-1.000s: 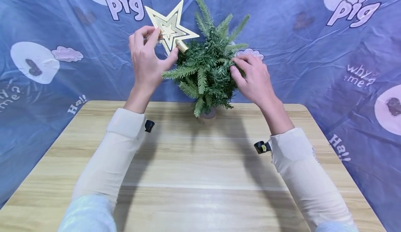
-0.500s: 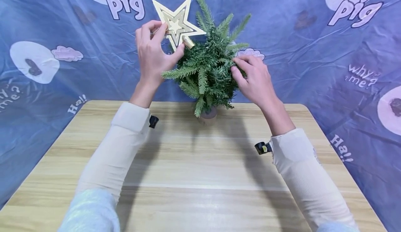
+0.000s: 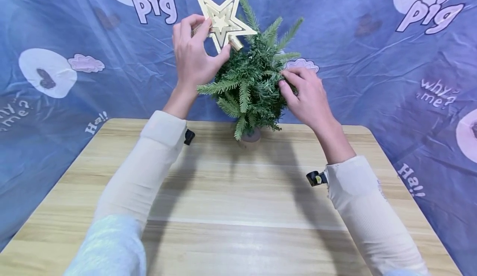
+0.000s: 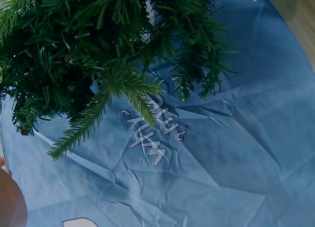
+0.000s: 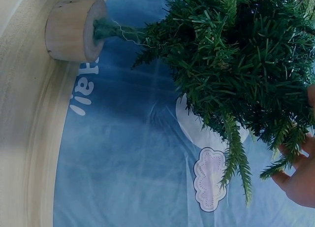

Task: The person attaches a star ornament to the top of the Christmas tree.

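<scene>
In the head view my left hand (image 3: 197, 56) holds a gold star tree topper (image 3: 220, 21) between fingers and thumb. The star tilts, its short gold socket (image 3: 235, 43) overlapping the upper left foliage of a small artificial Christmas tree (image 3: 257, 77). My right hand (image 3: 307, 94) grips branches on the tree's right side, fingertips partly hidden in the needles. The right wrist view shows that hand (image 5: 300, 180) at the right edge, fingers among the twigs. Only a bit of my left hand (image 4: 11, 202) shows in the left wrist view, beside the tree's branches (image 4: 108, 45).
The tree stands on a round wooden base (image 5: 74, 30) near the back of a pale wood table (image 3: 242, 201). Behind it hangs a blue printed cloth (image 3: 354, 61), close to both hands. Wrist straps carry small black cameras (image 3: 316, 178).
My left hand has brought the star rightward and upward, over the tree's upper left. My right hand keeps its place on the branches; the whole head view has shifted slightly.
</scene>
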`<action>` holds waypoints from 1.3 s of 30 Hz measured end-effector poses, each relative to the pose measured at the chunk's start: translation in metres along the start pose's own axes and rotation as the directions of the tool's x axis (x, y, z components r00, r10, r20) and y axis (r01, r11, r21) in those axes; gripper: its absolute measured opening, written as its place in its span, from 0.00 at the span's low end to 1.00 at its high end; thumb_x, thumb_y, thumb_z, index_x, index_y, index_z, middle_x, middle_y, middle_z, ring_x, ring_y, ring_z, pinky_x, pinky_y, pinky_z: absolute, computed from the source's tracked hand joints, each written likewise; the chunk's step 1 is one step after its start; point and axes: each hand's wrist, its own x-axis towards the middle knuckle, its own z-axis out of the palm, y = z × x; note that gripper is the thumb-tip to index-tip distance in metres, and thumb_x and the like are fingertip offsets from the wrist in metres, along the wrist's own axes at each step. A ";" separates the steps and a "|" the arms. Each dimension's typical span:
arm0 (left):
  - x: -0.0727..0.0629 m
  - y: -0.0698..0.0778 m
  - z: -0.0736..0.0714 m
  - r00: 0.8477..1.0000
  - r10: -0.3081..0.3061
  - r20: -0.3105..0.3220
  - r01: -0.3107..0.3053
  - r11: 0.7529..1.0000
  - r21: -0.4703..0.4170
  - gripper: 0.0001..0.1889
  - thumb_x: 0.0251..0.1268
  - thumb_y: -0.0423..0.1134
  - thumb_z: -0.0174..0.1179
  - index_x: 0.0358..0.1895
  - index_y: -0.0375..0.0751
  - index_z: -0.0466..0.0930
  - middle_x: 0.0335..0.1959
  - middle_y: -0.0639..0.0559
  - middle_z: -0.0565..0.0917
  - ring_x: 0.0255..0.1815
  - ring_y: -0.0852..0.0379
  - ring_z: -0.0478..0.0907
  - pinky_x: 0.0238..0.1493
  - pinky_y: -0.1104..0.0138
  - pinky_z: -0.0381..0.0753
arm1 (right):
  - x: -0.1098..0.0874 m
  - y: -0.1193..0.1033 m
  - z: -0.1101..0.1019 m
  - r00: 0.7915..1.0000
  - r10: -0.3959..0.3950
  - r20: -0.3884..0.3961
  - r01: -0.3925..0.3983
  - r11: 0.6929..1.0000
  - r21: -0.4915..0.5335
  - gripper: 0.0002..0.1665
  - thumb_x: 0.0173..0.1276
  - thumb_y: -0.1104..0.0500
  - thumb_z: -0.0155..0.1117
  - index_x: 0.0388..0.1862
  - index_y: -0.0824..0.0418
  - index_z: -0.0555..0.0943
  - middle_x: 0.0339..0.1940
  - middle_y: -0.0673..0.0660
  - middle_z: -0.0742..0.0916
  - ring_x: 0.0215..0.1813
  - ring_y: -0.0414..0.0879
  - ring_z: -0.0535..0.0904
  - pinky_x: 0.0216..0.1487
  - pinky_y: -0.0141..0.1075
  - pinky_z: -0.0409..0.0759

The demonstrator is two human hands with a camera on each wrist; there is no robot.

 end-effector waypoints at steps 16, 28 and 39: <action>0.021 0.014 0.010 0.996 -0.080 0.027 0.078 0.995 0.059 0.30 0.60 0.55 0.67 0.64 0.45 0.81 0.64 0.50 0.75 0.63 0.54 0.65 0.67 0.71 0.54 | 0.000 0.001 -0.003 1.000 -0.001 0.018 0.001 1.000 -0.011 0.26 0.79 0.51 0.52 0.67 0.63 0.79 0.65 0.61 0.81 0.69 0.60 0.70 0.68 0.57 0.65; 0.018 0.006 0.015 0.996 -0.036 0.078 0.031 0.997 0.064 0.30 0.63 0.55 0.66 0.63 0.42 0.81 0.63 0.46 0.75 0.63 0.51 0.66 0.65 0.68 0.58 | -0.004 0.002 0.004 1.000 -0.016 0.017 0.016 1.000 0.011 0.25 0.79 0.51 0.53 0.67 0.64 0.79 0.65 0.61 0.80 0.67 0.60 0.70 0.68 0.56 0.65; 0.026 0.009 0.017 0.997 0.020 0.069 -0.025 0.998 0.064 0.29 0.64 0.54 0.66 0.62 0.40 0.81 0.64 0.46 0.75 0.64 0.52 0.66 0.64 0.67 0.59 | -0.005 0.000 0.004 1.000 -0.019 -0.004 0.019 1.000 0.012 0.25 0.79 0.52 0.53 0.66 0.65 0.79 0.64 0.62 0.81 0.65 0.61 0.72 0.65 0.56 0.67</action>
